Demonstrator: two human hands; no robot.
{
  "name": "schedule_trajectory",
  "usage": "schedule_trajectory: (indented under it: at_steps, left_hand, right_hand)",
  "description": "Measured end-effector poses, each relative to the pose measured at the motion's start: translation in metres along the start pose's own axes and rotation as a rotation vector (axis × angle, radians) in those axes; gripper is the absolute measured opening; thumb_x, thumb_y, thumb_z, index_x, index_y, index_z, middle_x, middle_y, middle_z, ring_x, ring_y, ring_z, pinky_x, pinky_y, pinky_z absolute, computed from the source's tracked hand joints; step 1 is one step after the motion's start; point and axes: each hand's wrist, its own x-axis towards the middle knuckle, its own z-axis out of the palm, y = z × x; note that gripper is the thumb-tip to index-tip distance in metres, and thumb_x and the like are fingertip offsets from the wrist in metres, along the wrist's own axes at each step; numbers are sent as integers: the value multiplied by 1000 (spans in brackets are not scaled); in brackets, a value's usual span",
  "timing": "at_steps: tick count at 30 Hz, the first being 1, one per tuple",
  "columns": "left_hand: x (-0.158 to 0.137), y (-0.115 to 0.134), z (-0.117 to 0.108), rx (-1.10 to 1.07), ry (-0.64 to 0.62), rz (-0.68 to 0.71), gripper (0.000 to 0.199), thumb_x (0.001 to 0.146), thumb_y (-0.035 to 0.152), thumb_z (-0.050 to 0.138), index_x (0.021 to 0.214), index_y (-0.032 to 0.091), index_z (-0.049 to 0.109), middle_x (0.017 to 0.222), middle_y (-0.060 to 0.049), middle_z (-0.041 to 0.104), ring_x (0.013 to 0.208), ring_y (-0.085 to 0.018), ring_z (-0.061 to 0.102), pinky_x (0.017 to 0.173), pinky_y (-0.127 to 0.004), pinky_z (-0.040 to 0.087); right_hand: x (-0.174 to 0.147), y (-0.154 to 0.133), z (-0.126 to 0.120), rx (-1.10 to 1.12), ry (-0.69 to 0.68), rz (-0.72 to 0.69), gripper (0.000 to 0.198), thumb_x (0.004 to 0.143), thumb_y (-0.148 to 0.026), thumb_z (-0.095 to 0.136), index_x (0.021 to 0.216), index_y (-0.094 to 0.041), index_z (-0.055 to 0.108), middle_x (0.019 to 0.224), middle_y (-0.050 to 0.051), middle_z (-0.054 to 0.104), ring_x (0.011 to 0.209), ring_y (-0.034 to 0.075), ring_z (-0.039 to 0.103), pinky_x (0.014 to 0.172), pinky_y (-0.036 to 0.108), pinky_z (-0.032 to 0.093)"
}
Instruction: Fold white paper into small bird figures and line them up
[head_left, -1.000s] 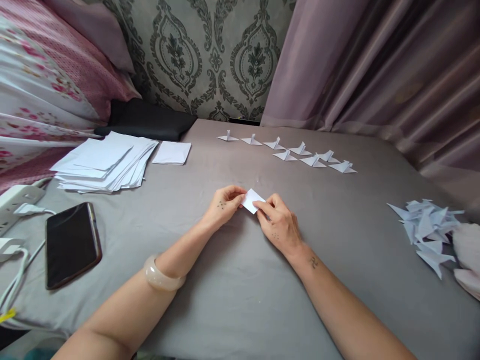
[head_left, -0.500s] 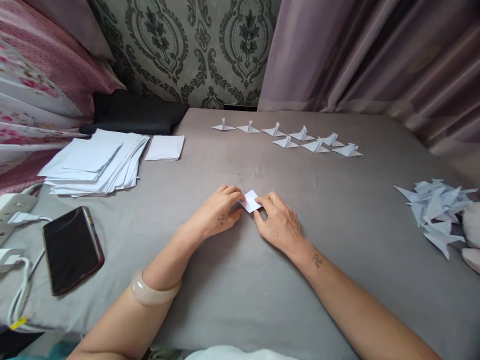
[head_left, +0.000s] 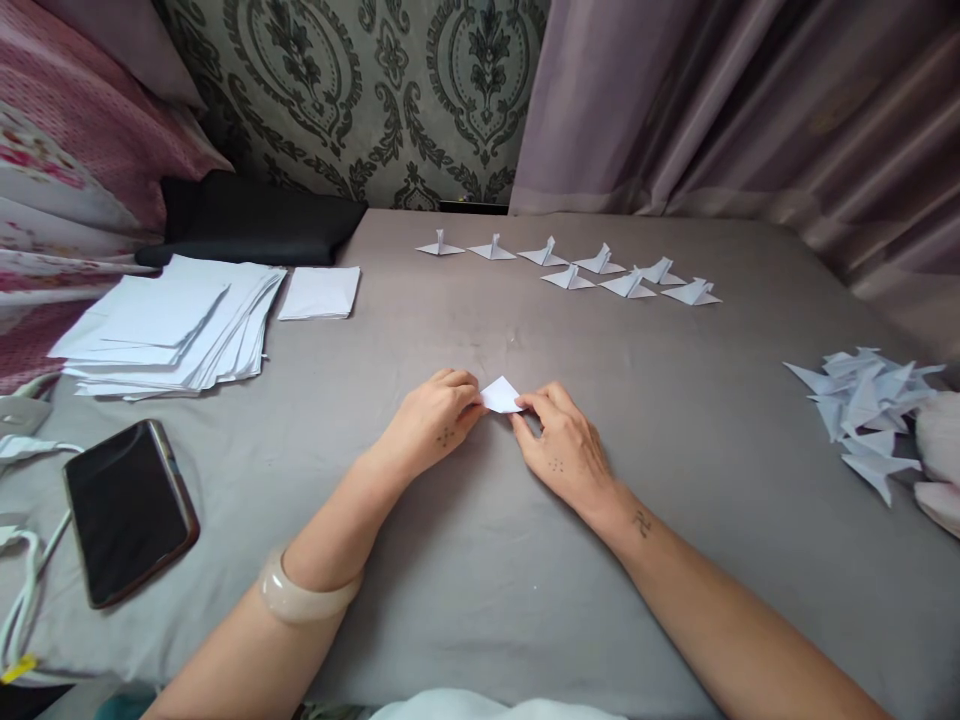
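A small folded piece of white paper (head_left: 502, 394) is between my hands at the middle of the grey-covered table (head_left: 480, 560). My left hand (head_left: 441, 418) pinches its left corner between thumb and fingers. On the other side, my right hand (head_left: 561, 440) grips the right corner with thumb and forefinger. The paper's upper edges rise to a point, and its lower edge is partly hidden by my fingers. Beyond it, several folded paper birds (head_left: 600, 260) stand in two rows.
Several flat folded paper pieces lie in a pile (head_left: 870, 400) at the right, beside a pale plush object (head_left: 941, 440). On the left are a stack of white sheets (head_left: 172, 330), a smaller paper stack (head_left: 321, 293), a phone (head_left: 131, 510), white cables (head_left: 30, 580) and a black cloth-like item (head_left: 255, 220).
The paper between my hands has gone from a diamond shape to a wider, flatter shape with a low point at the top. My right hand has moved slightly right. The view has shifted a little.
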Motion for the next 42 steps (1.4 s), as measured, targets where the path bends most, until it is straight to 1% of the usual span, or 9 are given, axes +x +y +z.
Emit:
schedule_trajectory:
  at_steps: [3,6,13,21,24,29,37,42]
  left_hand:
    - [1,-5,5,-96,63,-61,20,90,30,54,81,19,70,94,-8,67,85,-21,58,71,-30,44]
    - [3,-7,8,-174,96,-131,21,88,34,57,80,20,71,91,-8,66,83,-21,58,72,-30,44]
    - [7,2,8,-217,145,-249,16,84,29,61,76,19,70,87,-8,65,79,-21,58,74,-32,45]
    - [8,7,10,-163,140,-282,15,85,25,58,78,17,69,87,-8,63,81,-21,56,78,-35,45]
    - [9,9,10,-145,148,-303,15,85,26,58,78,17,68,87,-8,60,83,-22,55,80,-36,45]
    - [9,10,12,-149,167,-367,15,83,28,61,77,16,66,93,-10,56,89,-23,54,82,-38,46]
    - [11,9,16,-137,170,-385,14,84,26,59,75,17,62,94,-9,55,92,-22,53,83,-38,48]
    - [12,9,17,-133,171,-394,13,83,25,60,74,16,62,94,-9,55,93,-23,54,84,-38,48]
  right_hand:
    - [2,2,1,40,-7,31,19,90,-30,51,98,-22,67,93,5,61,73,15,60,65,28,44]
    - [5,5,0,106,-11,77,20,91,-33,51,92,-22,68,91,5,62,69,15,59,65,28,44]
    - [13,7,-2,202,-23,133,20,89,-32,53,85,-22,70,88,5,63,69,15,59,67,29,44]
    - [18,0,0,139,1,220,19,84,-35,56,77,-22,68,83,3,64,63,14,56,61,29,41]
    - [20,-4,-2,97,-26,266,19,84,-36,56,75,-22,66,84,3,64,64,14,56,60,29,39]
    - [23,-8,-4,46,-57,306,16,83,-34,56,75,-22,65,87,3,64,71,17,60,60,29,38]
    - [25,-11,-8,27,-109,343,18,85,-36,54,77,-23,64,88,1,64,71,15,59,62,28,37]
    - [29,-12,-10,-2,-155,362,19,86,-37,52,77,-24,63,89,1,64,71,16,58,62,28,35]
